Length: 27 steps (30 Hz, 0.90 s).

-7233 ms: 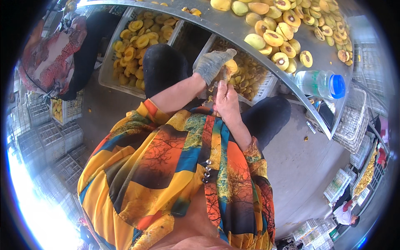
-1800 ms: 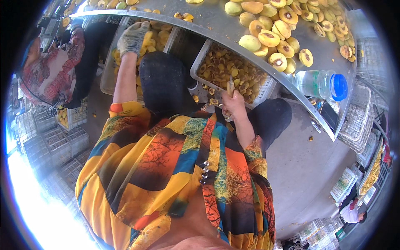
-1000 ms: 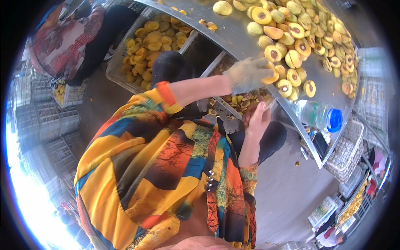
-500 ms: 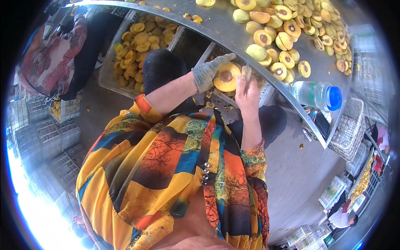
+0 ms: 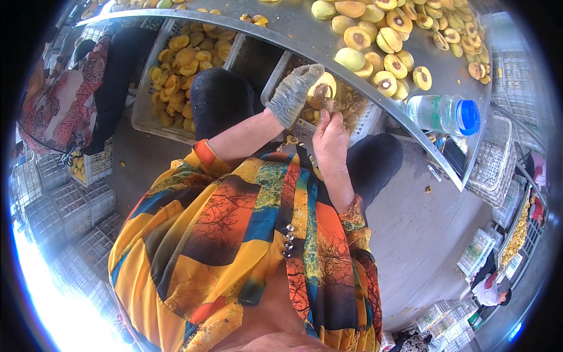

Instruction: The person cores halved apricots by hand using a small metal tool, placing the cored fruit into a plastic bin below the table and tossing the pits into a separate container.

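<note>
My left hand (image 5: 293, 94), in a grey knit glove, is closed around a yellow peach half (image 5: 318, 89) whose cut face has a brown centre. My bare right hand (image 5: 331, 141) is closed on a small pitting tool (image 5: 333, 92). Its thin curved metal end is against the peach half, while my fingers hide the handle. Below both hands stands a crate (image 5: 365, 122) containing brownish pits and scraps. To the left, another crate (image 5: 141, 111) is filled with yellow peach halves (image 5: 186, 57).
A metal table (image 5: 281, 22) spans the far side, with many cut peaches (image 5: 390, 41) on it. Near its right edge lies a clear bottle (image 5: 433, 114) with a blue cap. A co-worker's patterned sleeve (image 5: 64, 105) shows at left, near stacked crates (image 5: 88, 199).
My right hand has moved nearer to me and slightly left, and the tool's curved end now shows at the peach half. My left hand has tilted the half. The whole view has shifted slightly.
</note>
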Available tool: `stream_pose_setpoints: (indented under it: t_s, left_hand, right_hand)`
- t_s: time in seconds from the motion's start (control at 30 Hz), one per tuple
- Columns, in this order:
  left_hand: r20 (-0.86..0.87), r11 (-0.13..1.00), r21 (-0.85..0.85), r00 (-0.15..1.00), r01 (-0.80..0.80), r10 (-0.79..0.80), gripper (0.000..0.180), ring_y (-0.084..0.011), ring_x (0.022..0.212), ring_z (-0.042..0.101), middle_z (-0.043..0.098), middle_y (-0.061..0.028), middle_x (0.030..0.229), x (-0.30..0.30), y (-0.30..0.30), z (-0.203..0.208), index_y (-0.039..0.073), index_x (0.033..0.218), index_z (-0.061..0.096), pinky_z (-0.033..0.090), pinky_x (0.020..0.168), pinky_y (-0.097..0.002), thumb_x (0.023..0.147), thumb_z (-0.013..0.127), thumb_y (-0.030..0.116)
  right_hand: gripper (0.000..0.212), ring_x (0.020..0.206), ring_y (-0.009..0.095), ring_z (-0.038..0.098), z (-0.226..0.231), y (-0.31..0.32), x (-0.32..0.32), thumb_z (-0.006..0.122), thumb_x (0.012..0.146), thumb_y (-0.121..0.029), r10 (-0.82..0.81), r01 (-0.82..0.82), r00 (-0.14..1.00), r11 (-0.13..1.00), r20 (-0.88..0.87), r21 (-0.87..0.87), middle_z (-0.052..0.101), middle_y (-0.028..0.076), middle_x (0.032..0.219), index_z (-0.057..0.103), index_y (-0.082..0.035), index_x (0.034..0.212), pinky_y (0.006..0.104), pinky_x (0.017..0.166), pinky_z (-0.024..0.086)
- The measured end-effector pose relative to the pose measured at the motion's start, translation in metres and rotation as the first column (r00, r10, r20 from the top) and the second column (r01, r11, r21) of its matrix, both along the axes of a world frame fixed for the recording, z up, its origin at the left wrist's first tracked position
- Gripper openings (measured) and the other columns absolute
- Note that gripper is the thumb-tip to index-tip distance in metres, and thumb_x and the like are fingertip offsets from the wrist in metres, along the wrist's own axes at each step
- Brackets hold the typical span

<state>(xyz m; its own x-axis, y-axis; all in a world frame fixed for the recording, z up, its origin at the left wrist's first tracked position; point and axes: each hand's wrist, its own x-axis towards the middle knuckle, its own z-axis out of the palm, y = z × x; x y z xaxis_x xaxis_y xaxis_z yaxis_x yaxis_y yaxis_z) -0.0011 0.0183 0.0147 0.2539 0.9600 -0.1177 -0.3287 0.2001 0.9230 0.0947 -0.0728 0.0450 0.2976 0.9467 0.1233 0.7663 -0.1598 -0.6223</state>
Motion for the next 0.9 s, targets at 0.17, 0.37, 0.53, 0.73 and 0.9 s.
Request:
stream_pose_setpoints:
  t_s: [0.17,0.37,0.53,0.73,0.9]
  left_hand:
    - [-0.542,0.819,0.553,0.812,0.154,0.214,0.034,-0.0235,0.100,0.054,0.054,-0.0140,0.109,0.004,-0.012,0.005,0.003,0.114,0.051,0.046,0.084,-0.0309,0.081,0.055,0.008]
    - [-0.722,0.721,0.560,0.667,0.408,0.183,0.037,-0.0281,0.090,0.059,0.061,-0.0116,0.097,-0.003,-0.001,0.016,0.003,0.106,0.054,0.048,0.079,-0.0315,0.069,0.061,0.005]
    - [-0.823,0.522,0.488,0.567,0.700,0.009,0.039,-0.0277,0.085,0.060,0.063,-0.0103,0.095,-0.012,0.037,0.014,0.003,0.106,0.055,0.049,0.074,-0.0321,0.068,0.062,0.007]
    - [-0.573,0.923,-0.165,0.729,0.346,-0.376,0.024,-0.0150,0.061,0.060,0.064,-0.0055,0.077,0.000,0.038,0.042,0.008,0.102,0.060,0.048,0.056,-0.0262,0.084,0.054,0.022]
    - [-0.816,0.538,0.572,0.364,0.619,0.449,0.020,-0.0140,0.058,0.059,0.061,-0.0028,0.070,-0.003,0.030,0.024,0.015,0.100,0.062,0.047,0.052,-0.0260,0.087,0.049,0.023]
  right_hand:
    - [0.032,0.059,0.043,0.056,0.004,-0.004,-0.008,0.042,0.090,-0.030,-0.056,0.047,0.995,0.994,-0.087,-0.103,0.054,0.025,0.058,0.040,0.001,0.082,0.0498,0.052,0.045]
    - [0.033,0.064,0.046,0.054,0.011,-0.010,-0.005,0.044,0.090,-0.028,0.035,-0.055,0.995,0.969,-0.090,-0.240,0.054,0.028,0.063,0.041,0.003,0.081,0.0511,0.055,0.043]
    - [0.035,0.062,0.046,0.053,0.003,-0.006,-0.001,0.046,0.089,-0.030,0.145,-0.164,0.982,0.971,-0.121,-0.172,0.053,0.027,0.062,0.042,0.003,0.077,0.0492,0.053,0.042]
    - [0.036,0.063,0.046,0.054,0.006,0.010,-0.001,0.046,0.088,-0.030,0.139,-0.176,0.948,0.978,-0.286,-0.111,0.053,0.028,0.063,0.045,0.004,0.077,0.0487,0.054,0.043]
    - [0.036,0.065,0.046,0.054,-0.008,0.008,-0.006,0.045,0.089,-0.030,0.047,-0.143,0.867,0.977,-0.496,-0.157,0.053,0.028,0.064,0.046,0.005,0.078,0.0480,0.056,0.043]
